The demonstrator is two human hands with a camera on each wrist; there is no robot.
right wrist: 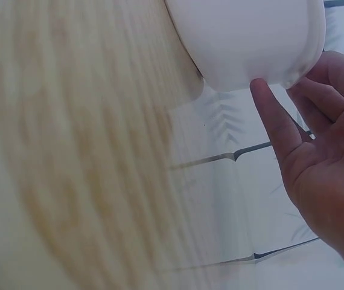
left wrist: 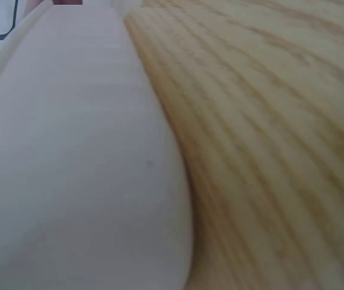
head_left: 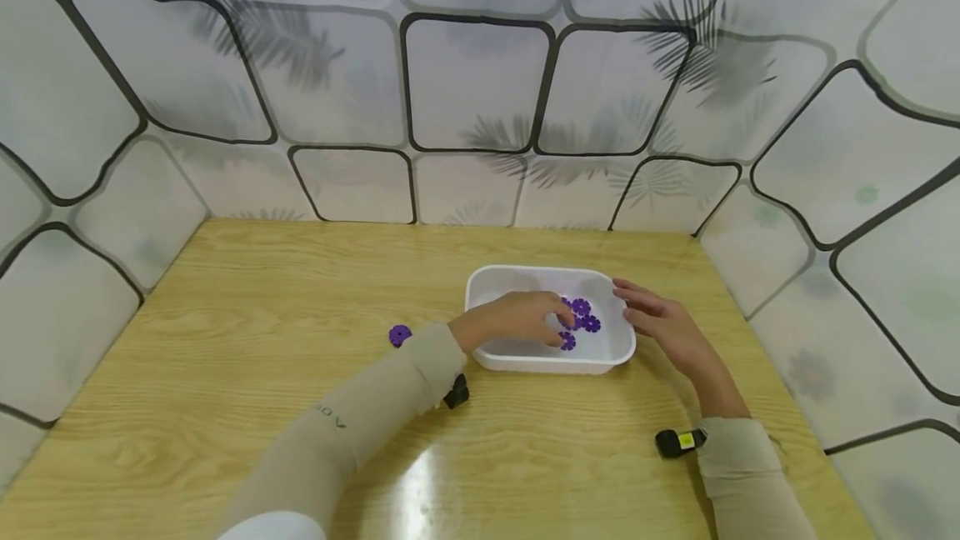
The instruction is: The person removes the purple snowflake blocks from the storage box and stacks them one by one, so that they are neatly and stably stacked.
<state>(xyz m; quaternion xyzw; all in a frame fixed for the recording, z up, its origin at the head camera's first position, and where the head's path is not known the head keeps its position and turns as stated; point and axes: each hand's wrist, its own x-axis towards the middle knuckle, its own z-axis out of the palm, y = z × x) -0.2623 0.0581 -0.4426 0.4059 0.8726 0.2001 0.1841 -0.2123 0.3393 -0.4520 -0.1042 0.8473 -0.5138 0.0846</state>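
Note:
A white tub (head_left: 517,363) stands on the wooden table, with several purple flower-shaped pieces (head_left: 581,307) on its floor toward the right. The left hand (head_left: 521,317) reaches over the tub's left side, its thumb and fingers spread apart around the pieces; whether it touches one cannot be told. In the left wrist view the tub's outer wall (left wrist: 81,151) fills the left half and the hand is out of sight. At the tub's right end, the right hand (head_left: 671,332) rests its fingertips on the rim. The right wrist view has that hand (right wrist: 323,139) with extended fingers against the tub (right wrist: 250,42).
One more purple piece (head_left: 400,335) lies on the table (head_left: 300,298) left of the tub, close to the left sleeve. Patterned panels (head_left: 480,82) enclose the table at the back and both sides. Each wrist carries a small black device.

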